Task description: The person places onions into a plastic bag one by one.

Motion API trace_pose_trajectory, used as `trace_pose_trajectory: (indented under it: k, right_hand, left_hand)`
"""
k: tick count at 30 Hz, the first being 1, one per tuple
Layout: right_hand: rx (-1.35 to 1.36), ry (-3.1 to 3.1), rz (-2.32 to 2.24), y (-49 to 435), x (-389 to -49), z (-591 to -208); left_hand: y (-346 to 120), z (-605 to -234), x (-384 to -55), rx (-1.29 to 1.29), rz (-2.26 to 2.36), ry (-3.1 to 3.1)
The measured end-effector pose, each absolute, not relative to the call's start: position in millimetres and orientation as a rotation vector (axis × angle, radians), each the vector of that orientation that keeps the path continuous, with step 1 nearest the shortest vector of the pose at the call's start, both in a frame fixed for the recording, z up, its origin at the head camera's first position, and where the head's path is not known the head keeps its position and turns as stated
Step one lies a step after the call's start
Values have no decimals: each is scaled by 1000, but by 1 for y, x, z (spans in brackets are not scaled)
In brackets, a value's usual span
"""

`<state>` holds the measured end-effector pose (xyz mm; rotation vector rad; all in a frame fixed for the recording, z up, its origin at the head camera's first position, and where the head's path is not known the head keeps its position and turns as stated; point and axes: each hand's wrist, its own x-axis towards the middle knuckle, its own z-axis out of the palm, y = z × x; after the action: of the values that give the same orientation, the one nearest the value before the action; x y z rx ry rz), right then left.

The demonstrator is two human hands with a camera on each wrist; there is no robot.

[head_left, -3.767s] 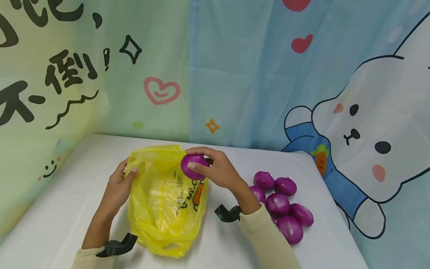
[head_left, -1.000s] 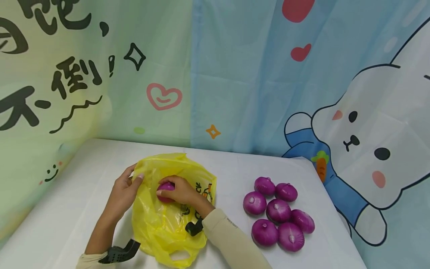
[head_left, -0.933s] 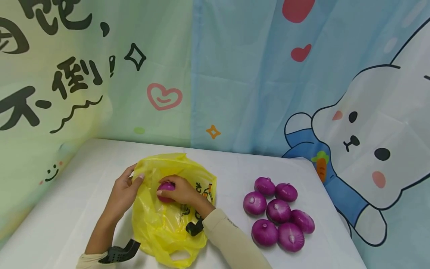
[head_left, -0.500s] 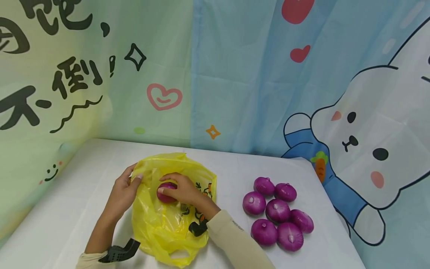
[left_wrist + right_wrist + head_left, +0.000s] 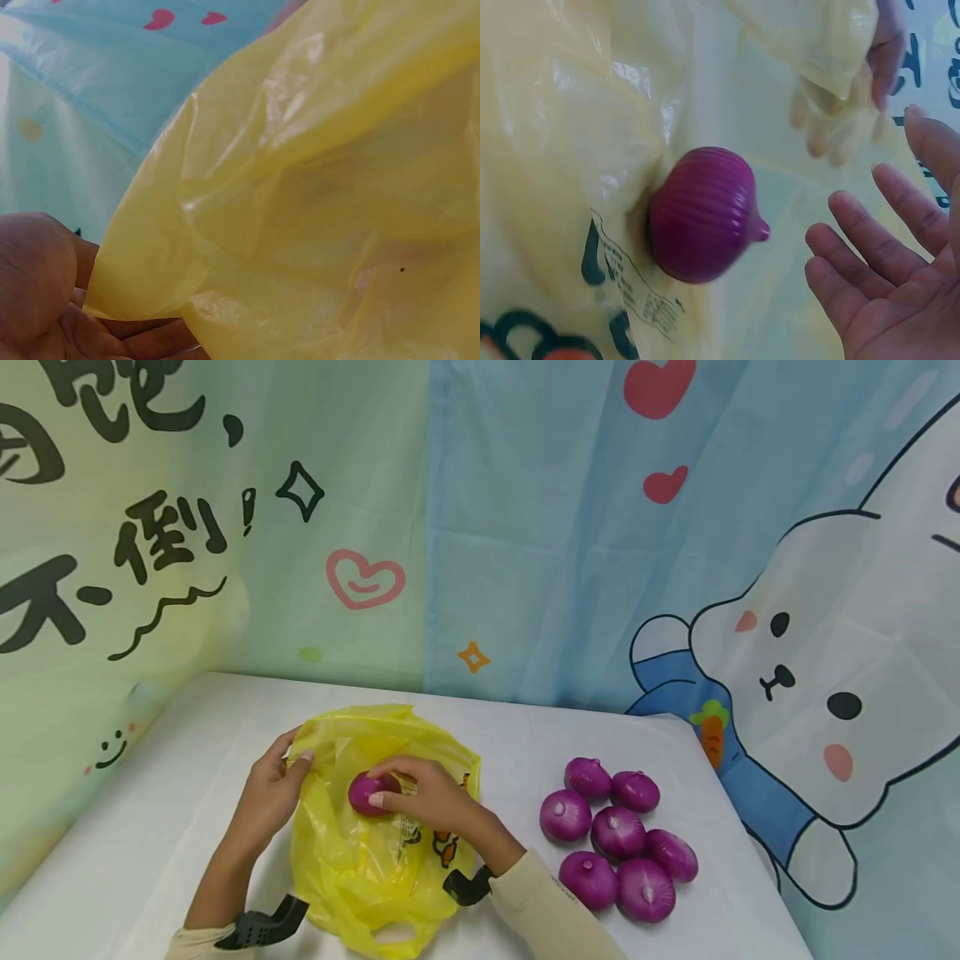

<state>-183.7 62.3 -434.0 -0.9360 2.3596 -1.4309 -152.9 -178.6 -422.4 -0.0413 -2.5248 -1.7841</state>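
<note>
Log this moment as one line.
left hand: pinches yellow bag edge | right hand: fingers extended beside purple onion | purple onion: against bag | white table: seven more onions, right of bag

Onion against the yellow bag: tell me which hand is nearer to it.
Right. The right hand is close beside the onion, apart from it in the right wrist view; the left hand is farther off, holding an edge of the yellow bag.

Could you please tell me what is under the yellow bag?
The white tabletop shows beside the yellow bag and probably continues beneath it. Anything directly underneath is covered by the plastic, so I cannot see it.
</note>
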Motion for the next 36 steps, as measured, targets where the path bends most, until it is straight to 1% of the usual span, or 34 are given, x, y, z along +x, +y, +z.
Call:
trace_pose_trajectory:
  k: [6,17,26,36]
  right_hand:
    - [-935,2360,-1503,86,-171,-427]
    - [-841,2331,-1656,126,-154,-436]
    - [-760,2289,-1811,151,-133,-437]
    - [-694,2374,-1746,188,-112,-448]
  left_hand:
    - [-178,-423,-153,-39,-1781,-2539]
    - [-180,-423,-152,-29,-1767,-2539]
    - [-181,-423,-152,-31,-1762,-2553]
    - [-183,-424,-152,-40,-1770,-2542]
